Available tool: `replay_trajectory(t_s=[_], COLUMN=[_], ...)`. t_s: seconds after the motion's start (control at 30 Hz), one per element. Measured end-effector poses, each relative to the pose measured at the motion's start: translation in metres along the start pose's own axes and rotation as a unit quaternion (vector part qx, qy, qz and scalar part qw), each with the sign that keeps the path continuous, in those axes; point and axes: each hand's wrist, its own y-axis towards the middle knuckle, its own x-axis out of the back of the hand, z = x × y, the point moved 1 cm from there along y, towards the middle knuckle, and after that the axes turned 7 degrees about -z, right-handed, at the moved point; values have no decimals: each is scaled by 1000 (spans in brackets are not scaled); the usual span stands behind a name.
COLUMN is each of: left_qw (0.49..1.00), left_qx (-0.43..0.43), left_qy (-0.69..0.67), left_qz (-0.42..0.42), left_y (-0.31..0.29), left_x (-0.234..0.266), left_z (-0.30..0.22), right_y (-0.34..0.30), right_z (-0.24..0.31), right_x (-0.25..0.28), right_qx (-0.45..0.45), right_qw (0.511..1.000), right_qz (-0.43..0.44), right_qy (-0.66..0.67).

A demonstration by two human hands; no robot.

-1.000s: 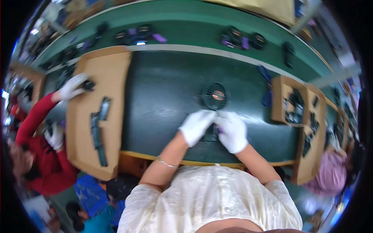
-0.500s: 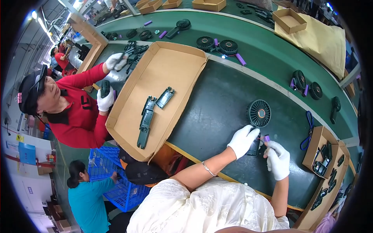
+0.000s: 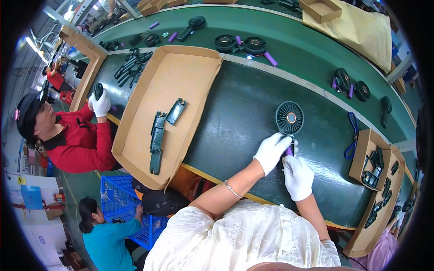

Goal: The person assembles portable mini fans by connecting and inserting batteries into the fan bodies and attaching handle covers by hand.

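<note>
Both my hands wear white gloves and meet over the handle of a small black handheld fan (image 3: 289, 118) that lies flat on the dark green belt (image 3: 235, 117). My left hand (image 3: 271, 151) pinches a purple cylindrical cell (image 3: 288, 151) at the fan's handle. Just below and to the right, my right hand (image 3: 297, 177) grips the lower part of the handle. The round grille with its copper-coloured centre points away from me. The handle itself is mostly hidden under my fingers.
A shallow cardboard tray (image 3: 135, 135) with black handle shells lies to my left. A smaller cardboard box (image 3: 368, 135) of black parts and blue scissors (image 3: 351, 135) sit to my right. More fans and purple cells lie on the far belt. A person in red (image 3: 72, 135) works at left.
The view has swung and come closer. My hands have closed in on the fan's handle, the left one now pinching the purple cell against it. The person in red has lowered their hands.
</note>
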Motion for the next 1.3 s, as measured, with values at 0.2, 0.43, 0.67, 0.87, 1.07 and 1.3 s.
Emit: replay_trajectory(t_s=[0.2, 0.43, 0.67, 0.87, 1.07, 1.3], left_qw=[997, 984, 966, 981, 991, 999], left_qx=[-11, -74, -167, 62, 37, 25], left_qy=[74, 160, 194, -183, -123, -18], left_qz=[13, -32, -20, -25, -41, 27], left_y=[-8, -8, 1, -1, -1, -8], left_x=[2, 1, 12, -20, -26, -24], left_z=[0, -1, 28, 10, 16, 17], right_y=[5, -9, 14, 13, 14, 4], right_z=[-7, -10, -16, -28, -20, -39], right_x=[24, 4, 0, 27, 13, 11], right_qx=[-67, -311, -355, -295, -51, -223], right_qw=[966, 941, 899, 939, 994, 963], right_qz=[188, 120, 134, 91, -97, -43], right_qy=[162, 54, 219, 153, -5, 143])
